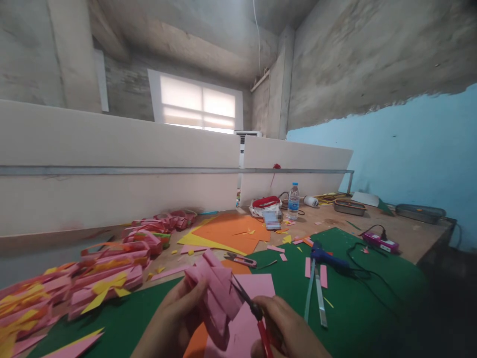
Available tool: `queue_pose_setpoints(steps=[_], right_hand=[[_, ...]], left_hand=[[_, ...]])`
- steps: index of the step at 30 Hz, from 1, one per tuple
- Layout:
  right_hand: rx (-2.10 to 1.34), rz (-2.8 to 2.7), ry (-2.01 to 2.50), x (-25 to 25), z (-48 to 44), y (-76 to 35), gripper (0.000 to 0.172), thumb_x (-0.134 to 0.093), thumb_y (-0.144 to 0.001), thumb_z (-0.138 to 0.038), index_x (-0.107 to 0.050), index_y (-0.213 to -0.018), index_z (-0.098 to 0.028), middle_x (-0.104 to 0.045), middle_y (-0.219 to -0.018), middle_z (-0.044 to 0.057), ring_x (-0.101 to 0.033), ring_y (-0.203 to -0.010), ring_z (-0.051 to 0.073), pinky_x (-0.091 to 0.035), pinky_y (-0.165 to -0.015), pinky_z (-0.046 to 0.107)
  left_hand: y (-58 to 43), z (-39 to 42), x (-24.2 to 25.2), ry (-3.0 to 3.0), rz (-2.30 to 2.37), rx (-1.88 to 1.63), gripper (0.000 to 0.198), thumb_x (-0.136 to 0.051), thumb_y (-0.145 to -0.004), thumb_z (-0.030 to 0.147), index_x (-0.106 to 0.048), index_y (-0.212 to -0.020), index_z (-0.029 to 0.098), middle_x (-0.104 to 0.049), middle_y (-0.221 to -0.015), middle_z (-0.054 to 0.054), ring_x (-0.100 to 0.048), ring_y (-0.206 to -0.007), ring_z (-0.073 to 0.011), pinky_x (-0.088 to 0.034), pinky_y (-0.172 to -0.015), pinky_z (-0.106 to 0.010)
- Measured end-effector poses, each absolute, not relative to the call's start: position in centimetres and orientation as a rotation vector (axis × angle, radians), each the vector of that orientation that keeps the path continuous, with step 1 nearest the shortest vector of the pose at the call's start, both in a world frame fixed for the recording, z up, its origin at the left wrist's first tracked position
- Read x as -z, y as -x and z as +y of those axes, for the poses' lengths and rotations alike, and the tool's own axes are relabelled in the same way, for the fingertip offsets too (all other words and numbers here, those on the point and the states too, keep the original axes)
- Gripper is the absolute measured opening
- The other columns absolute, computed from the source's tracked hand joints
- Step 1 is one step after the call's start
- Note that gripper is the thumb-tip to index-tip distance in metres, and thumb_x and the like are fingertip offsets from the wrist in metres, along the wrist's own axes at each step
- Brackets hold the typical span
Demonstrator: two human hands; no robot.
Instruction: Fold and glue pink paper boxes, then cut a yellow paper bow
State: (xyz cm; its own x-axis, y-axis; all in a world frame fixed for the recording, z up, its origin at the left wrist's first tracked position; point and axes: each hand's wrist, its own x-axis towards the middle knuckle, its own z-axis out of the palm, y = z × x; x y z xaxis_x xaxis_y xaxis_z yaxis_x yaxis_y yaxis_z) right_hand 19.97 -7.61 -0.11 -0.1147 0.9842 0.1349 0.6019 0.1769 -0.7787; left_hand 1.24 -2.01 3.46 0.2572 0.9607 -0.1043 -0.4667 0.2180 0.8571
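Note:
My left hand [179, 311] grips a folded pink paper piece [218, 293], thumb on its near face. In my right hand [285, 325] are red-handled scissors [257, 311], their dark blades slightly parted and touching the right side of the pink piece. Beneath lies a flat pink sheet [261, 288] over orange paper [196, 343], on a green mat [286, 263]. Small pink-handled snips [240, 259] rest just beyond the folded piece.
Finished pink paper bags with yellow bows [106, 288] crowd the left. A blue glue gun [330, 258], glue sticks [318, 293] and a pink power strip [380, 242] lie right. Behind are orange sheets [227, 231], a water bottle [293, 201] and metal trays [419, 213].

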Motion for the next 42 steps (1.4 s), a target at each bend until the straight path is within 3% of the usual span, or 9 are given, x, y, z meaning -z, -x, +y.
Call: queue_pose_setpoints(steps=[4,10,13,17,22,32,37,42], right_hand=[[-0.674,-1.835,1.546,0.9,-7.5,-20.0,0.046,-0.059,-0.062,-0.016,-0.059,-0.108,-0.023,-0.051,-0.085,0.002,-0.049,-0.068,0.014,-0.038,-0.06,0.022],[-0.558,-1.858,1.593,2.5,-7.3,-20.4,0.051,-0.058,-0.064,-0.016,-0.056,-0.114,-0.025,-0.053,-0.088,0.004,-0.052,-0.071,0.016,-0.041,-0.059,0.021],[-0.533,-1.856,1.576,3.2,-7.2,-20.4,0.051,-0.06,-0.064,-0.016,-0.056,-0.114,-0.027,-0.056,-0.091,0.004,-0.054,-0.071,0.015,-0.042,-0.06,0.02],[-0.398,-1.909,1.583,3.5,-7.0,-20.0,0.047,-0.061,-0.068,-0.022,-0.056,-0.114,-0.027,-0.056,-0.088,0.005,-0.055,-0.071,0.017,-0.042,-0.062,0.023],[-0.323,-1.921,1.582,3.7,-6.9,-19.5,0.042,-0.06,-0.071,-0.028,-0.056,-0.113,-0.024,-0.056,-0.085,0.005,-0.055,-0.069,0.018,-0.042,-0.06,0.023],[-0.241,-1.974,1.566,4.2,-6.9,-19.7,0.024,-0.06,-0.067,-0.02,-0.061,-0.092,-0.023,-0.062,-0.078,0.002,-0.058,-0.069,0.017,-0.038,-0.059,0.021],[-0.239,-1.962,1.515,4.8,-6.8,-20.1,0.017,-0.061,-0.067,-0.019,-0.059,-0.084,-0.022,-0.067,-0.08,0.001,-0.061,-0.072,0.017,-0.039,-0.062,0.02],[-0.418,-1.907,1.538,4.1,-6.9,-20.1,0.027,-0.064,-0.065,-0.019,-0.062,-0.092,-0.023,-0.067,-0.084,0.001,-0.061,-0.072,0.016,-0.04,-0.061,0.019]], left_hand=[[-1.2,-1.5,-3.0,-0.815,0.706,-1.085,0.028,-0.08,-0.056,0.026,-0.069,-0.079,0.015,-0.075,-0.07,-0.006,-0.069,-0.064,-0.0224,-0.052,-0.063,-0.029],[-1.0,-1.2,-2.9,-0.779,0.691,-1.091,0.027,-0.082,-0.052,0.024,-0.069,-0.074,0.015,-0.074,-0.066,-0.004,-0.068,-0.062,-0.0197,-0.05,-0.061,-0.026],[-1.1,-1.6,-3.1,-0.795,0.718,-1.091,0.026,-0.08,-0.056,0.025,-0.069,-0.078,0.015,-0.074,-0.069,-0.004,-0.068,-0.063,-0.0208,-0.05,-0.058,-0.027],[-1.3,-2.0,-3.1,-0.905,0.706,-1.009,0.026,-0.074,-0.065,0.028,-0.069,-0.086,0.014,-0.073,-0.064,-0.006,-0.064,-0.05,-0.0211,-0.049,-0.051,-0.03],[-1.7,-2.0,-2.6,-0.86,0.66,-1.016,0.023,-0.076,-0.062,0.022,-0.07,-0.083,0.016,-0.075,-0.077,-0.005,-0.068,-0.065,-0.0197,-0.051,-0.065,-0.027],[-1.9,-2.1,-2.5,-0.823,0.686,-0.978,0.025,-0.077,-0.061,0.023,-0.072,-0.085,0.016,-0.075,-0.088,-0.009,-0.068,-0.086,-0.0257,-0.052,-0.075,-0.029],[-1.9,-2.1,-2.5,-0.862,0.695,-0.95,0.03,-0.077,-0.06,0.027,-0.072,-0.086,0.014,-0.075,-0.089,-0.011,-0.068,-0.084,-0.0266,-0.052,-0.074,-0.03],[-2.0,-2.3,-2.5,-0.883,0.732,-0.934,0.027,-0.077,-0.06,0.026,-0.072,-0.083,0.013,-0.075,-0.081,-0.011,-0.069,-0.074,-0.0267,-0.053,-0.069,-0.032]])
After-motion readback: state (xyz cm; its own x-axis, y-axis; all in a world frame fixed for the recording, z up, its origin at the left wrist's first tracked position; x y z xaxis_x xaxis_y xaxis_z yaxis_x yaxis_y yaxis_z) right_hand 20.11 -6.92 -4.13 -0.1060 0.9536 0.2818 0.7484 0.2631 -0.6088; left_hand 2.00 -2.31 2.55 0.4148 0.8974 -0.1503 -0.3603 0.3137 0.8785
